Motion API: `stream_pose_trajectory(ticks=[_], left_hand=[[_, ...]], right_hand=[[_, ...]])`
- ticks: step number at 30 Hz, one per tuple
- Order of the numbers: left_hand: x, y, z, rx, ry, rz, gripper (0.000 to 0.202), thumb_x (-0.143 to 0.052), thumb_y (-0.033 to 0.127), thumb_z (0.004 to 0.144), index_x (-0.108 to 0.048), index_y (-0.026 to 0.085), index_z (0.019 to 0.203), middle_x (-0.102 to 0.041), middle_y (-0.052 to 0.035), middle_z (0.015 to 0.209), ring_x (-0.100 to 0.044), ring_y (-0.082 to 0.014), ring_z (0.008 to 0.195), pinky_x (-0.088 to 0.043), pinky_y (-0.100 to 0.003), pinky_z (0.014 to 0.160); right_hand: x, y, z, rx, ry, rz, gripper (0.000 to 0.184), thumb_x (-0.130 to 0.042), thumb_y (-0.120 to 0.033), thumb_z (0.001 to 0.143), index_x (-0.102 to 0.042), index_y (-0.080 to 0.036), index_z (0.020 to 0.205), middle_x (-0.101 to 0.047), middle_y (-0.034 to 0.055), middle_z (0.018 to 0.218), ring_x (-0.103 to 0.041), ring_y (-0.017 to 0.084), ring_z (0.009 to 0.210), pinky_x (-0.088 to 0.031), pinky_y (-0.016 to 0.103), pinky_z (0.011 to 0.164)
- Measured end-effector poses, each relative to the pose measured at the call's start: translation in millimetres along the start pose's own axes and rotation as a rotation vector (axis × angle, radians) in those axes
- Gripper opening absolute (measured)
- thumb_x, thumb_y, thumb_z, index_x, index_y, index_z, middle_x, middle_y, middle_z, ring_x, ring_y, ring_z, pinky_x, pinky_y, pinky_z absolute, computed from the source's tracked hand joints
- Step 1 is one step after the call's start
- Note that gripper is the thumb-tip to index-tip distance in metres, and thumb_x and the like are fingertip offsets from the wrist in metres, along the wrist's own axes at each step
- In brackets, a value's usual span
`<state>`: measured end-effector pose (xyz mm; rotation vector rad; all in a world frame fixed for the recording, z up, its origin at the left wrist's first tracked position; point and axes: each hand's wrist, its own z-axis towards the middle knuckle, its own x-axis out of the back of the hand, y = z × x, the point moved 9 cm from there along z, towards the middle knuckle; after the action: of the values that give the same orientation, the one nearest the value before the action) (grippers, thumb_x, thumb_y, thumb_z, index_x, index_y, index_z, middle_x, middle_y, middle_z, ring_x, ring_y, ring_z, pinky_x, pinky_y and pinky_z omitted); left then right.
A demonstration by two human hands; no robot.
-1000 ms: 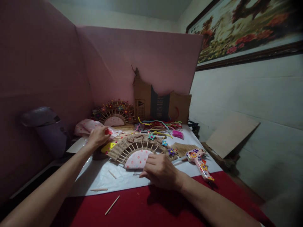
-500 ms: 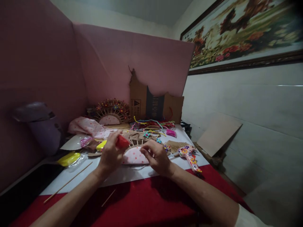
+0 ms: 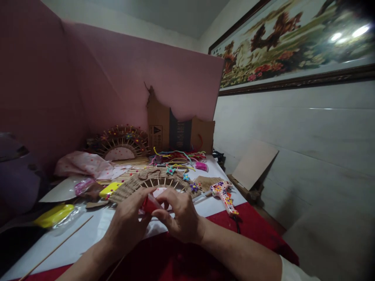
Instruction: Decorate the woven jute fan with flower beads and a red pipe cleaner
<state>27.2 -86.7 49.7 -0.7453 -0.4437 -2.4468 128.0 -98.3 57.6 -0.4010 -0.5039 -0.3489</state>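
My left hand [image 3: 129,216] is closed around a small red packet [image 3: 151,203] that looks like modelling clay in clear wrap. At the packet's right edge, my right hand [image 3: 183,212] has its thumb and curled fingers pinched against it. Just beyond both hands lies a half-round woven fan [image 3: 131,185] of twine and thin sticks. Its spotted pink-white centre is mostly hidden behind my fingers. Teal, blue and purple clay flowers, such as the teal one [image 3: 170,170], sit along its rim.
A flower-patterned glue gun [image 3: 224,195] lies to the right. Yellow clay packets [image 3: 55,216] and a thin stick [image 3: 58,246] lie left. Behind are spotted cloth [image 3: 82,164], coloured pipe cleaners [image 3: 178,154], a second fan [image 3: 120,142] and torn cardboard [image 3: 159,121].
Both hands have come together lower over the table, and my right hand now touches the red packet that my left hand holds. The view has turned slightly right.
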Motion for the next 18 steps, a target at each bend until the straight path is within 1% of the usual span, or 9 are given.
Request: stream_pose_trajectory(ticks=[2,4,6,8,11,12,14,16,18], left_hand=[[-2.2,1.3,0.5,0.003,-0.019,0.006,0.038,-0.054,0.014,0.079,-0.049,0.021,0.116,-0.066,-0.0061,0.099,-0.063,-0.0172,0.084,-0.051,-0.027,0.073],[-3.9,2.0,0.8,0.002,-0.034,0.008,0.037,-0.053,0.015,0.08,-0.049,0.022,0.116,-0.066,-0.0062,0.101,-0.063,-0.0179,0.087,-0.051,-0.028,0.074],[-4.8,1.5,0.8,-0.001,-0.043,0.002,0.037,-0.053,0.015,0.08,-0.049,0.023,0.116,-0.065,-0.0064,0.103,-0.063,-0.0183,0.091,-0.051,-0.029,0.077],[-4.9,1.0,0.4,-0.008,-0.047,-0.002,0.037,-0.053,0.015,0.08,-0.048,0.023,0.116,-0.065,-0.0064,0.105,-0.063,-0.0181,0.091,-0.051,-0.029,0.078],[-5.1,1.8,-0.5,-0.015,-0.054,0.002,0.04,-0.054,0.015,0.079,-0.048,0.023,0.118,-0.065,-0.0064,0.104,-0.063,-0.0183,0.091,-0.051,-0.03,0.079],[-5.5,2.6,-0.9,-0.016,-0.059,0.0,0.04,-0.054,0.015,0.079,-0.048,0.023,0.118,-0.065,-0.0065,0.104,-0.063,-0.0186,0.092,-0.051,-0.03,0.079],[-6.9,4.2,-1.5,-0.013,-0.069,-0.006,0.04,-0.053,0.015,0.079,-0.048,0.023,0.118,-0.065,-0.0069,0.106,-0.063,-0.0191,0.094,-0.052,-0.031,0.08],[-8.2,4.8,-1.9,0.0,-0.072,-0.011,0.04,-0.053,0.014,0.078,-0.049,0.024,0.117,-0.065,-0.0072,0.107,-0.063,-0.0194,0.094,-0.053,-0.031,0.078],[-9.0,4.6,-2.0,0.018,-0.068,-0.015,0.04,-0.053,0.013,0.077,-0.05,0.023,0.116,-0.066,-0.0071,0.105,-0.064,-0.0192,0.091,-0.054,-0.031,0.076]], right_hand=[[2.1,2.6,-1.1,-0.024,0.01,-0.003,0.022,-0.042,-0.035,0.09,-0.052,-0.016,0.083,-0.058,0.0049,0.074,-0.052,0.014,0.066,-0.042,0.026,0.063],[3.1,6.3,-1.3,-0.058,0.008,0.029,0.023,-0.039,-0.032,0.091,-0.051,-0.017,0.079,-0.055,0.0029,0.069,-0.051,0.013,0.063,-0.042,0.025,0.062],[2.5,9.2,-1.5,-0.073,-0.004,0.093,0.025,-0.036,-0.032,0.092,-0.05,-0.017,0.078,-0.055,0.0023,0.068,-0.051,0.012,0.064,-0.042,0.025,0.062],[1.1,11.9,-2.0,-0.079,-0.016,0.158,0.03,-0.032,-0.035,0.093,-0.05,-0.017,0.078,-0.054,0.0026,0.07,-0.051,0.012,0.067,-0.043,0.025,0.064],[-0.2,16.4,-3.7,-0.096,-0.007,0.24,0.041,-0.024,-0.045,0.094,-0.049,-0.018,0.076,-0.053,0.0029,0.069,-0.051,0.013,0.067,-0.044,0.025,0.064],[-0.5,18.1,-4.2,-0.107,0.0,0.255,0.043,-0.024,-0.048,0.093,-0.049,-0.018,0.075,-0.053,0.0026,0.068,-0.05,0.013,0.066,-0.044,0.025,0.062],[-1.6,20.1,-5.0,-0.122,0.005,0.257,0.04,-0.03,-0.048,0.092,-0.049,-0.018,0.075,-0.052,0.0018,0.066,-0.048,0.012,0.062,-0.042,0.024,0.059],[-2.8,19.7,-5.1,-0.119,0.0,0.243,0.033,-0.036,-0.044,0.091,-0.05,-0.017,0.076,-0.052,0.0013,0.066,-0.045,0.011,0.059,-0.041,0.023,0.056],[-3.3,19.0,-4.9,-0.114,-0.002,0.219,0.03,-0.038,-0.04,0.091,-0.049,-0.017,0.075,-0.052,0.0013,0.066,-0.045,0.011,0.058,-0.041,0.023,0.056]])
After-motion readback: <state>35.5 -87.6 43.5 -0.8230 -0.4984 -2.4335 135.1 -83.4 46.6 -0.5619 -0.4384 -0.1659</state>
